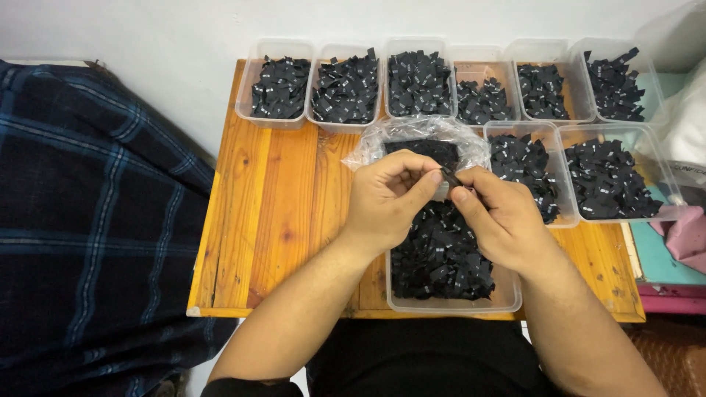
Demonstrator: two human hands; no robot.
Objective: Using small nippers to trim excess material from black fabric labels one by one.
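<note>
Head view: my two hands meet over a clear plastic tub of small black fabric labels (441,257).
Left hand (386,198): fingertips pressed on one small black label (450,176) (barely visible).
Right hand (500,217): pinching it too.
Bench: orange wooden bench (265,198).

Dark blue plaid cloth (88,213) at left, pink fabric (687,235) at right, white wall (147,37)

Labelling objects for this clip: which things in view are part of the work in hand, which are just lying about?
In use:
left hand
right hand
small black fabric label pinched between both hands
clear plastic tub of black labels under the hands
clear plastic bag of labels behind them

Lying about:
dark blue checked cloth
pink fabric
wooden table
</note>
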